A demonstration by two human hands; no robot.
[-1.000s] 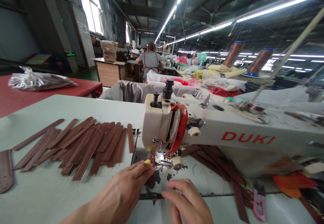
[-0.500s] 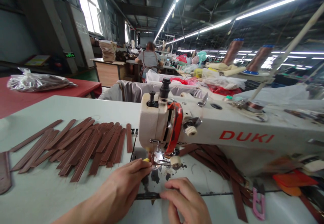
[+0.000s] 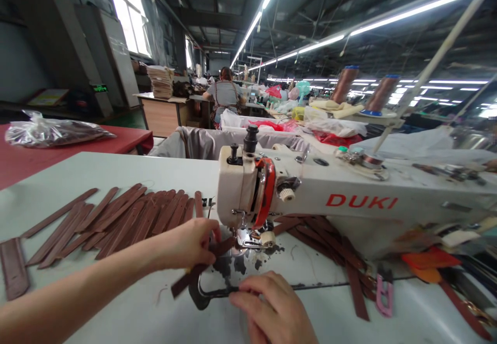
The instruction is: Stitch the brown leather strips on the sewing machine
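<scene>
Fingers of the left hand (image 3: 186,244) are clamping a brown strap (image 3: 194,274) at frame centre, guiding it beside the presser foot (image 3: 248,239); right hand (image 3: 272,310), fingers curled together, is bracing the worktop (image 3: 97,302).

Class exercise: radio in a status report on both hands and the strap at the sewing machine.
Left hand grips brown leather strap by the presser foot. Right hand rests on the table edge. Nothing blocking.

1. The pale surface (image 3: 97,302) carries a white sewing machine (image 3: 349,204) marked DUKI.
2. A spread of brown leather strips (image 3: 116,219) lies left of the machine head.
3. One wider brown piece (image 3: 13,266) lies apart at the far left edge.
4. More brown strips (image 3: 334,245) pile beneath the machine arm.
5. Pink thread snips (image 3: 383,295) lie just beside them.
</scene>
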